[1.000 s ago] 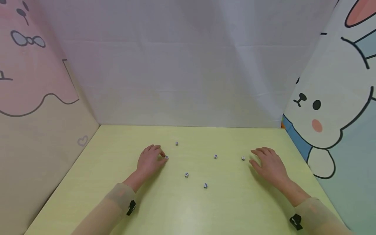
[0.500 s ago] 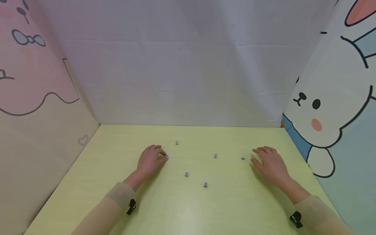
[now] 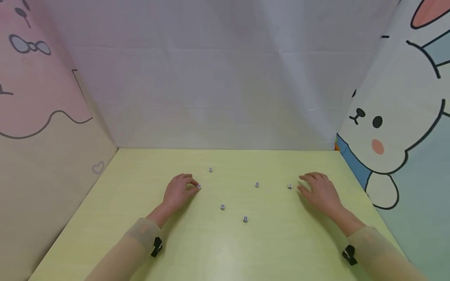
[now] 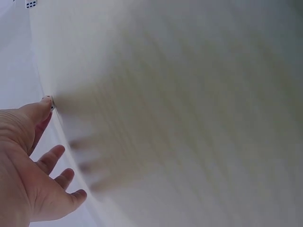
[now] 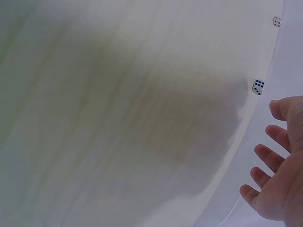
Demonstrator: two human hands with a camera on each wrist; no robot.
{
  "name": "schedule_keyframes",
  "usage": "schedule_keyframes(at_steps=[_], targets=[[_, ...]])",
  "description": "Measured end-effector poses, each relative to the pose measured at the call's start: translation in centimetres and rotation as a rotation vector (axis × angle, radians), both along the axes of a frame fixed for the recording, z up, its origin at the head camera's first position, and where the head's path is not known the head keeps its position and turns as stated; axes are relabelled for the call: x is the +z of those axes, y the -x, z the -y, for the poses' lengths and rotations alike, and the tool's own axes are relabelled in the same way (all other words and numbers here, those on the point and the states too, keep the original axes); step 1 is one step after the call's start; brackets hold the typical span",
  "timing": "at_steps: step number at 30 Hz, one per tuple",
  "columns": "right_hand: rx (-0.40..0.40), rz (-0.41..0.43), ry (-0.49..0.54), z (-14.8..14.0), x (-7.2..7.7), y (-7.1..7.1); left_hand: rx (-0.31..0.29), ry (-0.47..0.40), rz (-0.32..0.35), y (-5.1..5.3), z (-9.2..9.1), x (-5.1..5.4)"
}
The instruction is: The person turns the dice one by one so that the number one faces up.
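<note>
My left hand [image 3: 178,191] pinches a small white die [image 3: 199,186] between thumb and index finger at the left of the table. In the left wrist view that die [image 4: 51,104] shows at the tip of the thumb of the hand [image 4: 40,175]. My right hand [image 3: 320,194] is held with its fingers spread and relaxed, holding nothing. Just left of it, apart from the fingertips, lies a die [image 3: 290,186]. The right wrist view has this die [image 5: 258,87] above the thumb of the hand [image 5: 284,165].
Other dice lie on the pale yellow table [image 3: 140,164]: one at the back [image 3: 210,169], one right of centre [image 3: 257,184], and two nearer the front [image 3: 222,207], [image 3: 245,219]. A white curtain [image 3: 225,97] stands behind, with patterned panels at both sides.
The head view has shifted slightly. My left hand keeps its pinch on the die, and my right hand stays beside its die with hardly any movement.
</note>
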State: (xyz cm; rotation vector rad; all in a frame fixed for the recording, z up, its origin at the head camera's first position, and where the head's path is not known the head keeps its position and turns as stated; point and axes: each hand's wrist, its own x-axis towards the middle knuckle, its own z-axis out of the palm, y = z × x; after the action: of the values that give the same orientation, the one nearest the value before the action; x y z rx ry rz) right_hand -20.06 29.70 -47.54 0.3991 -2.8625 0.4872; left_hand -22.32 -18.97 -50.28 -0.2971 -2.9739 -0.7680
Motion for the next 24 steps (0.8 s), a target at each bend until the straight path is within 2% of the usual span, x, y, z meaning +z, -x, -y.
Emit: schedule_keyframes(at_steps=[11, 24], targets=[[-0.014, 0.078, 0.072, 0.0, 0.3, 0.7, -0.003, -0.113, 0.04, 0.5, 0.5, -0.1], [-0.004, 0.095, 0.094, 0.1, -0.3, 1.3, 0.006, -0.144, 0.049, 0.5, 0.5, -0.2]])
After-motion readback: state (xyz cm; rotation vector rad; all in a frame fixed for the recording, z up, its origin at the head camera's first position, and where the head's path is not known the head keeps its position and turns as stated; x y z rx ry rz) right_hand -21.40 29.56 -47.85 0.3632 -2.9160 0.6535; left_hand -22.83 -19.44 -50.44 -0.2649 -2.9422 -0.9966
